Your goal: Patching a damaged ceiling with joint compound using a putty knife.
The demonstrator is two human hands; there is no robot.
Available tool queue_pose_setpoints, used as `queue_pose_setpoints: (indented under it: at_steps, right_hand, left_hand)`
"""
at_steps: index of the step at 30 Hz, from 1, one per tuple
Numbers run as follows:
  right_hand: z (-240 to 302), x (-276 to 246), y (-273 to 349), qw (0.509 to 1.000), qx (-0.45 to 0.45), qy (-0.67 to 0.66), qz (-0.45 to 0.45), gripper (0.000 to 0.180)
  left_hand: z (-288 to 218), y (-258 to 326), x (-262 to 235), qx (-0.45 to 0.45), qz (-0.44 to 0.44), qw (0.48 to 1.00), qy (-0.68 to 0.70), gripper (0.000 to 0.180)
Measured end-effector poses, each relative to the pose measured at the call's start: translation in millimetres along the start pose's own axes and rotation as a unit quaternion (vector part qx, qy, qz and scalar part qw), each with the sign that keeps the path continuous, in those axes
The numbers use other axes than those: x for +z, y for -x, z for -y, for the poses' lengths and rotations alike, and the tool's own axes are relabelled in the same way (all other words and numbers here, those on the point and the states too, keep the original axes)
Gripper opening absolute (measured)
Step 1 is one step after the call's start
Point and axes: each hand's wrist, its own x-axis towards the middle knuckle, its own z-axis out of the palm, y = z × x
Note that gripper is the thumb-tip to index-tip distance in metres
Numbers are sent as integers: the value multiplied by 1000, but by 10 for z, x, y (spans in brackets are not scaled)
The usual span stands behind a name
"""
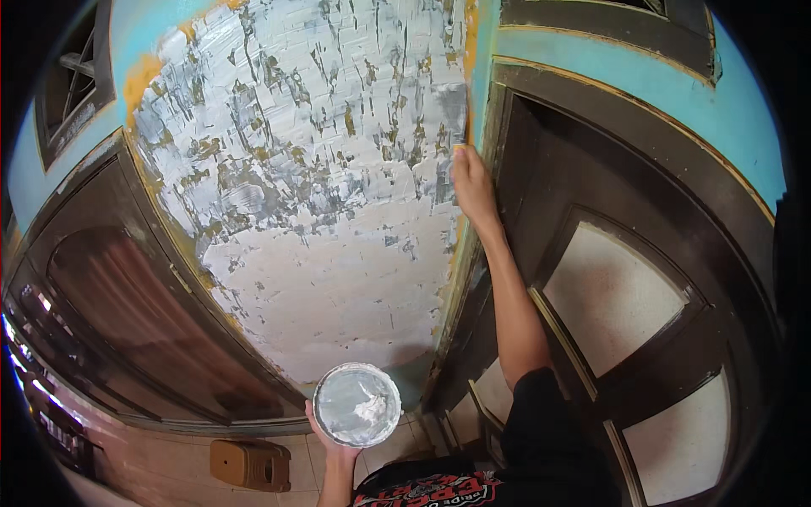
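High on the wall (329, 296), near its right border, the right grip (474, 184) is closed around a flat scraper (459, 147). The tool points upward from this grip and is held up to the wall surface; I cannot tell clearly where its blade ends and the grey patch beside it begins. Well below and to the left of the right grip, the left grip (332, 443) is clamped on a round grey lid (340, 409), holding it from below and at its left side, though most of the fingers are hidden under it. On the lid, above the left grip and to its right, there lies a small heap of white paste (372, 407).

To the left of the right grip, the wall is coated in white, with many grey and brownish spots showing through; lower down, above the left grip, the coat looks smoother. Just to the right of the right grip stands a dark brown door frame (497, 127), and farther right a dark door with pale panels (621, 291). To the left of the left grip, a brown stool (249, 463) stands on the tiled floor (302, 456).
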Motion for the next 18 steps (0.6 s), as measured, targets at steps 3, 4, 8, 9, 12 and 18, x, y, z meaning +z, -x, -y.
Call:
queue_pose_setpoints:
  at_steps: [3, 4, 8, 9, 12, 18]
  right_hand:
    - [-346, 205, 268, 998, -41, 42, -9, 32]
    - [-407, 241, 425, 997, -56, 56, -19, 32]
    - [-268, 280, 690, 1000, -5, -7, -26, 30]
    - [-98, 199, 515, 998, -49, -11, -47, 30]
    - [270, -6, -118, 988, -128, 39, -75, 33]
    - [-141, 74, 26, 995, -77, 49, -27, 31]
  left_hand:
    - [10, 34, 45, 3, -10, 1000, -25, 78]
    - [-12, 40, 26, 5, -8, 1000, -28, 78]
    - [-2, 79, -18, 11, 8, 1000, -12, 78]
    - [6, 86, -6, 13, 6, 999, -31, 79]
    - [39, 73, -58, 10, -13, 999, -49, 81]
    - [77, 78, -12, -12, 38, 999, -22, 82]
